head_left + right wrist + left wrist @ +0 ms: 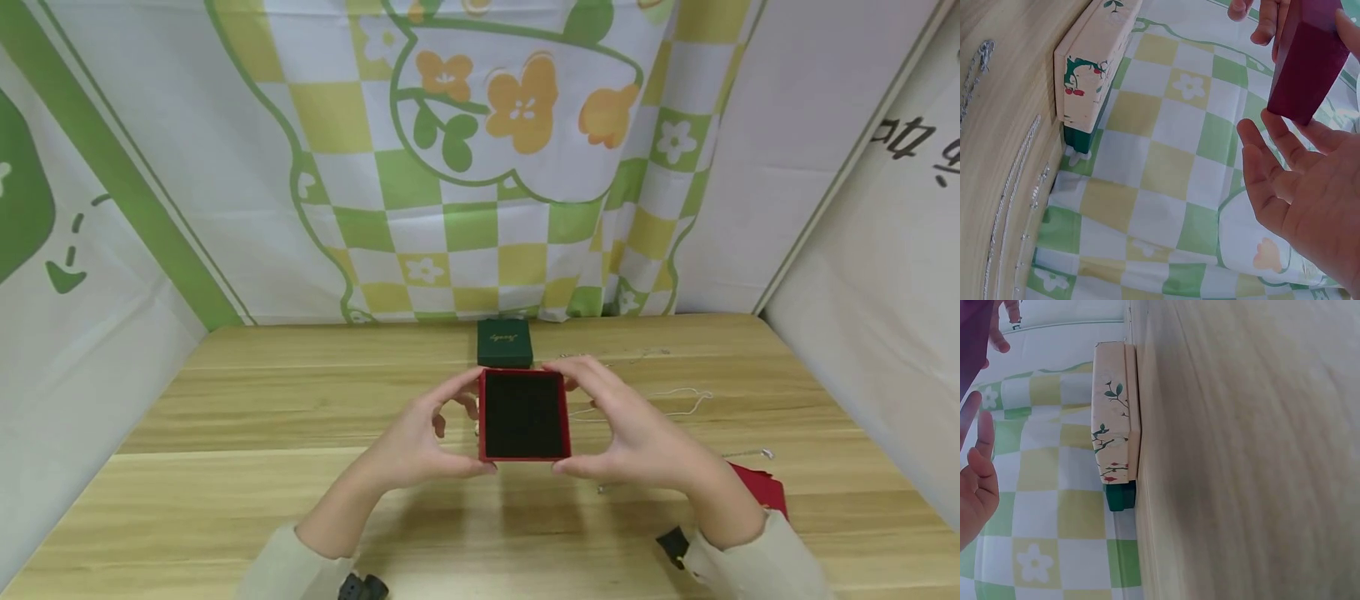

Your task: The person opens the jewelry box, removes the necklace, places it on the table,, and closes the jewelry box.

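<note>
A square red box [567, 417] with a black inside [523, 415] is held up above the table, its dark face towards the head camera. My left hand [423, 437] grips its left side, thumb at the lower corner and forefinger at the upper one. Opposite it, my right hand [637, 429] pinches the right side the same way. The right wrist view shows the plain outer wall of the red box [1313, 59] between the fingers. Below and behind it stands a cream box [1110, 412] with a flower print, mostly hidden in the head view.
A dark green box [505, 343] stands at the back of the wooden table [300, 417], against a checked curtain [465, 225]. Several silver chains [693, 400] lie to the right. A red pouch-like piece [761, 487] lies near my right forearm.
</note>
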`<state>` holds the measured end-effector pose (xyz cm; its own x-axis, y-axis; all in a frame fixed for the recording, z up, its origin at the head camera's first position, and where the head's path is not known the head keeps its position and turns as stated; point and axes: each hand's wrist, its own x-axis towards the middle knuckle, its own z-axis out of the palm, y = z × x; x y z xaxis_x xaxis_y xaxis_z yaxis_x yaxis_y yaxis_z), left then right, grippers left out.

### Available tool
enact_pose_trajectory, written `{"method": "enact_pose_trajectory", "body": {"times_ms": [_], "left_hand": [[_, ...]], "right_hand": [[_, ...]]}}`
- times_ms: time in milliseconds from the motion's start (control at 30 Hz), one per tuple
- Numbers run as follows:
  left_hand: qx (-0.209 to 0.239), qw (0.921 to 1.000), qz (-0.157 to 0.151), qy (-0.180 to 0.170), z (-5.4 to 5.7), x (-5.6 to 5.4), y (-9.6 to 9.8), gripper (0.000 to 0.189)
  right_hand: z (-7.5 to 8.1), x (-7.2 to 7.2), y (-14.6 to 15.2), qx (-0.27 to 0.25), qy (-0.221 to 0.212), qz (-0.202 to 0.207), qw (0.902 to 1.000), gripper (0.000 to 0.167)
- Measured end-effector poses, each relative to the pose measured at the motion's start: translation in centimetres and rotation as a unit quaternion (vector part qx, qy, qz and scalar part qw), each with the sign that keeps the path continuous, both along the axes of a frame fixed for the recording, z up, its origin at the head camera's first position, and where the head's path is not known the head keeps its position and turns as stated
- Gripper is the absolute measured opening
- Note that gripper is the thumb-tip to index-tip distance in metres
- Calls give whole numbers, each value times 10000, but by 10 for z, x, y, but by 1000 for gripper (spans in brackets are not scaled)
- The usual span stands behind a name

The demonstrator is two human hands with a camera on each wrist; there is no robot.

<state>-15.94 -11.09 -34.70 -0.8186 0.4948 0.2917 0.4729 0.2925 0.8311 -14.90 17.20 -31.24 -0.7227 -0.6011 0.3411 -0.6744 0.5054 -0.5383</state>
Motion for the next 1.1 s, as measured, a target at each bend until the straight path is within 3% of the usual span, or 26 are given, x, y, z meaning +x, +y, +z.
{"method": "enact_pose_trajectory", "body": {"times_ms": [200, 400, 600, 733, 867, 1000, 1100], "left_hand": [[-11, 9999, 129, 6, 2, 2, 0, 96], [77, 9998, 190, -19, 2, 2, 2, 98], [285, 9995, 138, -93, -2, -1, 1, 93], [331, 9992, 81, -219, -3, -1, 3, 92], [312, 9989, 95, -351, -2, 0, 4, 92], [304, 9986, 121, -420, 0, 2, 5, 92], [338, 9986, 132, -390, 1, 3, 6, 91]], "right_hand": [[4, 3, 8, 134, -60, -60, 9999, 101], [8, 5, 34, 389, 12, -346, 9986, 98], [6, 9, 76, 1110, 51, -745, 9910, 87], [-5, 13, 107, 1869, -131, -962, 9776, 88], [-21, 16, 137, 2574, -699, -1177, 9566, 97], [-34, 20, 156, 2876, -1464, -1266, 9380, 102], [-41, 23, 161, 2918, -1795, -1289, 9306, 109]]}}
